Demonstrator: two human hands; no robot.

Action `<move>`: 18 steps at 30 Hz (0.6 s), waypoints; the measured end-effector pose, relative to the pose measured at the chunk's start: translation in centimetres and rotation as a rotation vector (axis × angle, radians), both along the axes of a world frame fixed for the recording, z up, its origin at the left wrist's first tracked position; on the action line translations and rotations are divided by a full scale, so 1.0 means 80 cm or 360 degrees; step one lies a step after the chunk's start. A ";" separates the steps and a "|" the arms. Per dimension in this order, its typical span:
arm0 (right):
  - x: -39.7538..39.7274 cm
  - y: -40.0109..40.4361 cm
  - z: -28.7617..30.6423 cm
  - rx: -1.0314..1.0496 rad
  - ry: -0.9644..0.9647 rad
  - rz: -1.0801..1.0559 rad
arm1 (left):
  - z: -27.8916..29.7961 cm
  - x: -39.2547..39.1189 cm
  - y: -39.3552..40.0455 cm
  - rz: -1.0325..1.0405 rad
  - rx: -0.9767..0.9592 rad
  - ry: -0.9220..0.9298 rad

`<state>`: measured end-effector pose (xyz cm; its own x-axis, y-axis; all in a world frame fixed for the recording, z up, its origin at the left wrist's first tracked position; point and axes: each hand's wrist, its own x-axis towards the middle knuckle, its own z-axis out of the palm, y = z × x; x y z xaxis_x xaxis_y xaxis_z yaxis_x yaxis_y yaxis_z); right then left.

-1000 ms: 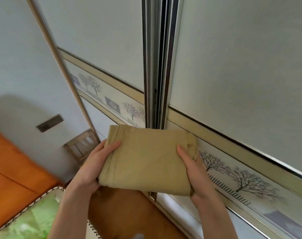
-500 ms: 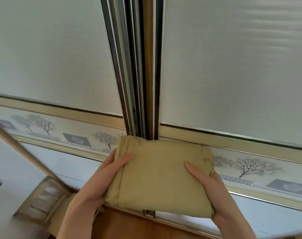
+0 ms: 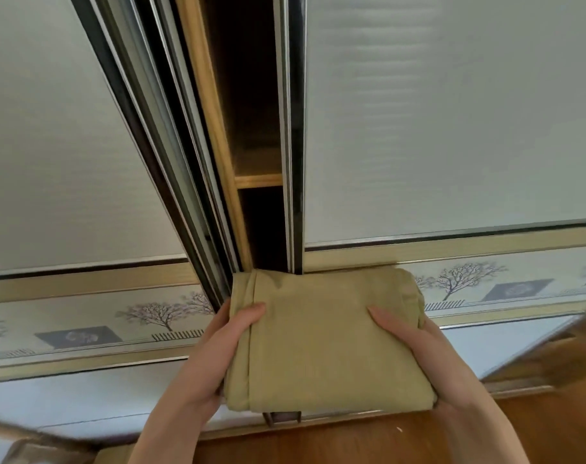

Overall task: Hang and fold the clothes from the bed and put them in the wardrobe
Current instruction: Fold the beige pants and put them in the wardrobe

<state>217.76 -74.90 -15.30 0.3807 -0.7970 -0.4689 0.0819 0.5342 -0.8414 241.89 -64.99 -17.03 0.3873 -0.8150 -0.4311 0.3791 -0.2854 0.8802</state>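
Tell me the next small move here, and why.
Probably free one hand and slide the right door further right. Both hands, left and right, hold the folded cloth in front of the wardrobe, and the gap showing the shelf looks narrower than the cloth, so it likely won't pass through yet.

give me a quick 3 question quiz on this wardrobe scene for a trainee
1. True or false: both hands hold the folded cloth.
2. The gap between the sliding doors is: A) shut tight B) narrowly open C) wide open.
3. What crosses the gap inside the wardrobe?

Key:
1. True: the left hand and right hand grip opposite sides, thumbs on top.
2. B: it is narrower than the cloth.
3. A wooden shelf.
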 end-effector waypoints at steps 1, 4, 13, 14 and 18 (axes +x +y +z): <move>-0.004 0.002 0.001 0.0000 0.0001 -0.0023 | -0.002 0.001 -0.003 -0.0034 0.0000 0.0009; -0.017 0.008 0.004 0.0025 -0.0015 -0.0118 | -0.005 0.002 -0.010 -0.0192 0.0010 0.0050; -0.064 0.022 0.011 0.0069 0.0043 -0.0296 | 0.057 -0.025 -0.057 -0.0599 -0.0492 -0.0978; -0.070 0.023 0.015 0.0064 0.0049 -0.0316 | 0.071 -0.031 -0.066 -0.0624 -0.0572 -0.1109; -0.083 0.026 0.030 -0.0016 0.0051 -0.0430 | 0.112 -0.072 -0.110 -0.0685 -0.0834 -0.1387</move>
